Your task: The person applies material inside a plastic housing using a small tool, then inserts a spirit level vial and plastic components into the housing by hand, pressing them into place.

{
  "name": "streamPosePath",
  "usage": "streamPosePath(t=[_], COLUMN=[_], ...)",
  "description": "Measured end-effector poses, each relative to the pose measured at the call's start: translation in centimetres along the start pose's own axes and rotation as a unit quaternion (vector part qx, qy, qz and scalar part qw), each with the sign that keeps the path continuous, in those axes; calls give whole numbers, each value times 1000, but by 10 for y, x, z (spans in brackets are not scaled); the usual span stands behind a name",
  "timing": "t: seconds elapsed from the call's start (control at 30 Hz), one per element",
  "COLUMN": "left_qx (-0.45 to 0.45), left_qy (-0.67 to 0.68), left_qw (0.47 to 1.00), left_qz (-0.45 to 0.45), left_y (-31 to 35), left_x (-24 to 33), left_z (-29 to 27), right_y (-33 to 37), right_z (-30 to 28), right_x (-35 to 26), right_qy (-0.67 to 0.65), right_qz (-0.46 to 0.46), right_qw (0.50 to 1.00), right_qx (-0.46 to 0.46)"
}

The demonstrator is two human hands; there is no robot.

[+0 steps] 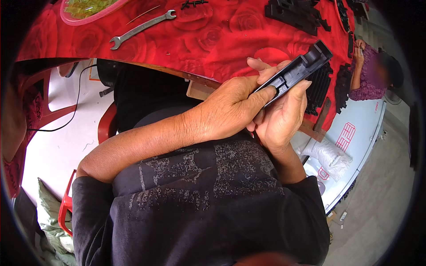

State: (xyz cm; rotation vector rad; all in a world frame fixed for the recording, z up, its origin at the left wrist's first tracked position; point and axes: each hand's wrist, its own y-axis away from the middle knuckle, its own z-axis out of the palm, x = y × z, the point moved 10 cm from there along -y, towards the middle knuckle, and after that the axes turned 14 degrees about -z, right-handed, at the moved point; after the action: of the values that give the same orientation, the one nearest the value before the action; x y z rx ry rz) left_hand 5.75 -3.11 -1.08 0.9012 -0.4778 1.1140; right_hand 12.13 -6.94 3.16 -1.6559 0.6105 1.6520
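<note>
Both hands hold one black plastic moulded part [298, 68], a long flat piece with ribs and a raised end, tilted up toward the right. My right hand [284, 113] cradles it from below with fingers wrapped on its far side. My left hand [230, 108] lies over the near end, its index finger pressed along the part's surface. The hands are held just off the near edge of a table covered by a red rose-print cloth [213, 40].
On the cloth lie a steel open-ended wrench [141, 28], a pink-rimmed dish of yellowish pieces [86, 9] and stacks of black plastic parts [295, 15]. More black parts [342, 86] hang at the right edge. Another person [370, 73] sits at the far right. A red chair [106, 124] stands below left.
</note>
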Motion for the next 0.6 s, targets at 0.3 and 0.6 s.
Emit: streamPosePath(t=[0.3, 0.6], left_qx=[32, 88], left_qy=[-27, 7], left_qw=[999, 996], left_qz=[-10, 31], left_y=[3, 6], left_x=[3, 8], left_z=[0, -6], right_y=[0, 2], right_z=[5, 8], right_x=[-4, -7], right_qy=[-15, 23], right_qz=[-68, -54], right_qw=[997, 997], right_qx=[-41, -48])
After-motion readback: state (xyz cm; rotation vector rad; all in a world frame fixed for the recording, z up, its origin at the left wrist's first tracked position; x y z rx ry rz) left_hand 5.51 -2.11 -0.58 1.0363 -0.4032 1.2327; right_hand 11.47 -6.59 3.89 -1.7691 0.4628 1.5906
